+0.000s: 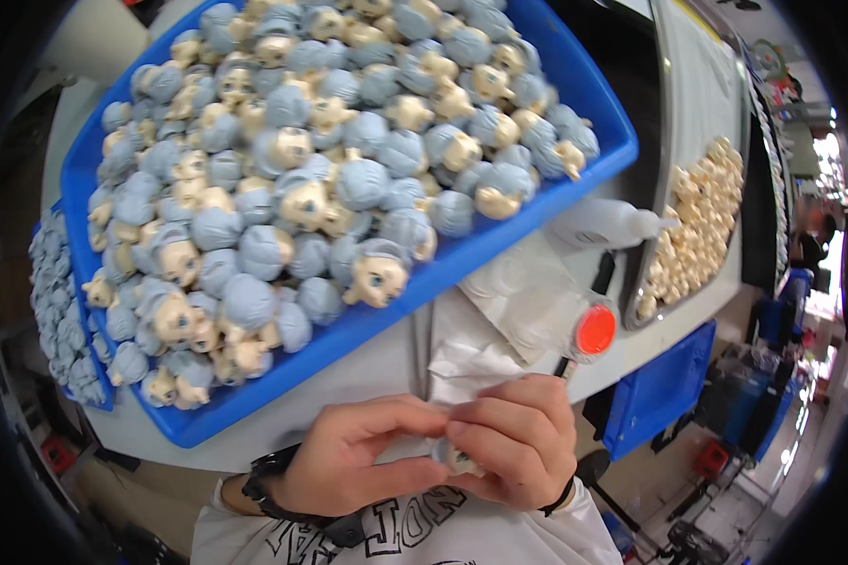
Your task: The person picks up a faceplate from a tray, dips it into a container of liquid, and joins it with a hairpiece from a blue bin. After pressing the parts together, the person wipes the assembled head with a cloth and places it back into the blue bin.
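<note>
A small doll head (462, 460) with a cream face and painted eye is held between my two hands in front of my chest, mostly covered by fingers. My right hand (520, 441) wraps round it from the right, fingers curled. From the left, my left hand (353, 457) closes on it with thumb and forefinger, their tips meeting at the head. Just beyond the hands, a large blue tray (349, 363) is heaped with doll heads (380, 273) that have grey-blue hair and cream faces.
Right of the tray are a white squeeze bottle (601, 224), a round red-topped container (595, 330) and white paper (466, 344). A metal tray (664, 169) holds many small cream pieces (697, 221). Grey-blue hair pieces (58, 301) fill another container at far left. A blue bin (660, 391) stands below the table's edge.
</note>
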A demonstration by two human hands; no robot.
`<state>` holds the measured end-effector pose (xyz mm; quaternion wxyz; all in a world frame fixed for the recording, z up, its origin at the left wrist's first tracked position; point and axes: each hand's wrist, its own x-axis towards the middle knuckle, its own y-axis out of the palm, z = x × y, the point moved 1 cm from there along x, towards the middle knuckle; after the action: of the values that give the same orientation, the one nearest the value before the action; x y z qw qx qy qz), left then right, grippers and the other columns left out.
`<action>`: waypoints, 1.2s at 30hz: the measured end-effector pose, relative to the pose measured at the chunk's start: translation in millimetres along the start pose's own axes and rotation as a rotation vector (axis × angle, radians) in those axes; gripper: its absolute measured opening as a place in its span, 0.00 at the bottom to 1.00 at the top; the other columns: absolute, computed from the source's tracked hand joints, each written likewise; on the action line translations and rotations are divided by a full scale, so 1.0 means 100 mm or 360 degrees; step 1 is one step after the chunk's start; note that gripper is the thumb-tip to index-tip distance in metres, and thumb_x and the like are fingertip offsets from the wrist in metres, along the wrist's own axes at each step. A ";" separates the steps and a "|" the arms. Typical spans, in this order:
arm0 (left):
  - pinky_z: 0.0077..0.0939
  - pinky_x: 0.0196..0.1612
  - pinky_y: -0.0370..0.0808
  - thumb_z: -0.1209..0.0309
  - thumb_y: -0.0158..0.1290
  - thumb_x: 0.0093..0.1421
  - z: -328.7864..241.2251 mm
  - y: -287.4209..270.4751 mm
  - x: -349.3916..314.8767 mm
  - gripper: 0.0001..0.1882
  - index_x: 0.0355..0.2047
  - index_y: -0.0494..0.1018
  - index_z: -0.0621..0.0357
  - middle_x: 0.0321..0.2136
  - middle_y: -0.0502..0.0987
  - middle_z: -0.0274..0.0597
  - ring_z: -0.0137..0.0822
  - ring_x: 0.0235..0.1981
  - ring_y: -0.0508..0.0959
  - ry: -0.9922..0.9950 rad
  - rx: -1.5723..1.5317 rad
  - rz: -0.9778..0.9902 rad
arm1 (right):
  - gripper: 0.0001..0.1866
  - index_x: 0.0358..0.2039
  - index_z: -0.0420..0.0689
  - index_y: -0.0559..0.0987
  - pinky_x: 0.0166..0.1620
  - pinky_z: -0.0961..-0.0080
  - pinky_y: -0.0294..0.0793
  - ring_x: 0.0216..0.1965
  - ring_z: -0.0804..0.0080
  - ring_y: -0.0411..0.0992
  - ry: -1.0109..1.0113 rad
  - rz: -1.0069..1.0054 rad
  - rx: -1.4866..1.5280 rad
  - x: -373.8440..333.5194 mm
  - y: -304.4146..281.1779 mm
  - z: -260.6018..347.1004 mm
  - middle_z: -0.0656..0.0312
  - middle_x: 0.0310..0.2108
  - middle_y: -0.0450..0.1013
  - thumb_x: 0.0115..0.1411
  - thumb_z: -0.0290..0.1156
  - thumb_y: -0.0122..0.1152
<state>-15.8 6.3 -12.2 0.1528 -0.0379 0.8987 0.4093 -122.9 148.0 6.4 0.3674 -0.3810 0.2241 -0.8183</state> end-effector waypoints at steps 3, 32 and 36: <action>0.20 0.44 0.70 0.72 0.57 0.54 0.05 0.00 0.03 0.14 0.38 0.70 0.67 0.37 0.72 0.40 0.26 0.40 0.72 -0.0022 0.0382 0.0044 | 0.16 0.32 0.42 0.76 0.31 0.72 0.65 0.30 0.66 0.69 -0.0044 -0.0002 -0.0076 -0.05 -0.01 0.03 0.61 0.30 0.72 0.43 0.35 0.65; 0.67 0.56 0.44 0.48 0.50 0.52 -1.19 0.10 -0.22 0.31 0.56 0.62 0.40 0.61 0.48 0.52 0.60 0.62 0.46 0.0067 0.3868 -0.0281 | 0.21 0.36 0.33 0.76 0.32 0.65 0.71 0.30 0.55 0.71 -0.0028 -0.0191 0.0548 -0.17 -0.26 0.05 0.46 0.32 0.71 0.59 0.42 0.52; 0.67 0.57 0.43 0.47 0.47 0.54 -1.35 -0.07 -0.13 0.31 0.57 0.60 0.41 0.61 0.47 0.52 0.61 0.62 0.45 0.0200 0.3764 -0.0150 | 0.16 0.34 0.35 0.76 0.32 0.66 0.71 0.29 0.55 0.71 0.0005 -0.0105 0.0550 -0.16 -0.30 0.10 0.48 0.32 0.71 0.57 0.37 0.54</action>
<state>-35.4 -100.4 69.9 0.0635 0.0739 0.7226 -0.6844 -120.5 178.2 24.4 0.4001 -0.3180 0.0681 -0.8568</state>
